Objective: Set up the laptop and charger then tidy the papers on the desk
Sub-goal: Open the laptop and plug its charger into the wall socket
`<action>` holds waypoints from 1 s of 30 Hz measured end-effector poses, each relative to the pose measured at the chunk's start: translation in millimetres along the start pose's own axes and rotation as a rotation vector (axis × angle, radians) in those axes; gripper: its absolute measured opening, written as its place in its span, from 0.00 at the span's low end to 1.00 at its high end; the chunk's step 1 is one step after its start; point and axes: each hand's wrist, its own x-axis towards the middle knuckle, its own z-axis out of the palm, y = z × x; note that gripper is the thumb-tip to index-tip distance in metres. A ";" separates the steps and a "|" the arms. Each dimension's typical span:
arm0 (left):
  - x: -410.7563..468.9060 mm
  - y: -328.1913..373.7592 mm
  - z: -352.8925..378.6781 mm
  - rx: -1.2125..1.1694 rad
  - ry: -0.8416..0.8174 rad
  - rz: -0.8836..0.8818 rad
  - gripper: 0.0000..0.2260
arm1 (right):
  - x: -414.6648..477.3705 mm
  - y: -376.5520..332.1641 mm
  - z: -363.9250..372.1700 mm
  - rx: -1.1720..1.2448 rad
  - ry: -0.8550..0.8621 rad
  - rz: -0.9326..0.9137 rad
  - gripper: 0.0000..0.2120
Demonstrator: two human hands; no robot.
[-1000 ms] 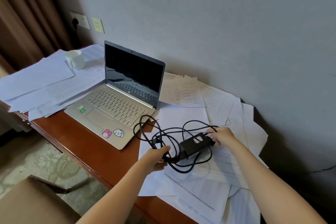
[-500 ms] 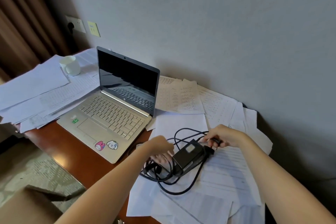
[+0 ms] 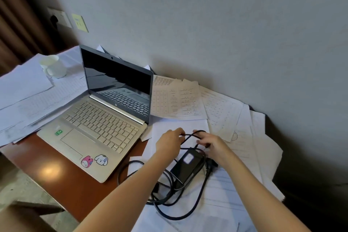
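Observation:
A gold laptop (image 3: pixel 98 124) stands open on the brown desk (image 3: pixel 62 181), its screen dark and two stickers on the palm rest. To its right the black charger brick (image 3: pixel 187 165) lies on loose papers (image 3: pixel 222 111) with its black cable (image 3: pixel 178 211) tangled around it. My left hand (image 3: pixel 169 142) pinches a loop of that cable just above the brick. A little to the right, my right hand (image 3: pixel 211 144) grips the same loop. Both hands sit close together over the white sheets.
A white mug (image 3: pixel 53 66) stands on spread papers (image 3: pixel 28 96) left of the laptop. Wall sockets (image 3: pixel 60 18) and a yellow-green plate (image 3: pixel 80 22) are on the wall behind. A brown curtain (image 3: pixel 17 24) hangs at far left. The desk's front edge runs diagonally.
Both hands moved up and together from the brick's sides to a cable loop above it. The brick now lies flat on the papers. The view shifted right and closer.

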 end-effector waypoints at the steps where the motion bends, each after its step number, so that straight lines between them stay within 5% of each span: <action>1: 2.7 -2.8 -3.2 -0.001 -0.015 -0.005 0.11 | 2.3 -0.6 5.3 0.086 0.047 0.021 0.09; 7: 22.7 -38.7 -28.7 0.105 -0.042 -0.091 0.14 | 23.7 -8.0 14.9 0.118 0.454 0.197 0.11; 12: 25.5 -62.4 -40.3 -0.092 -0.107 -0.088 0.11 | 8.6 -12.2 24.0 -0.853 0.543 0.268 0.07; 15: 24.4 -63.4 -43.1 -0.221 -0.136 -0.048 0.10 | 6.1 -11.4 38.5 -1.439 0.655 0.122 0.24; 17: 23.6 -66.0 -44.7 -0.299 -0.148 -0.034 0.09 | 10.8 -16.2 57.3 -1.272 0.602 -0.101 0.22; 21: 19.4 -74.1 -45.3 -0.180 -0.146 0.039 0.10 | 27.3 -29.4 105.6 -0.609 0.412 -0.122 0.19; 26: 11.1 -85.6 -55.3 0.006 -0.221 0.111 0.11 | 50.1 -21.4 139.2 -0.717 0.512 -0.267 0.14; 30: 10.5 -103.7 -62.3 0.231 -0.284 0.165 0.13 | 68.7 -9.3 147.9 -0.628 0.359 -0.019 0.15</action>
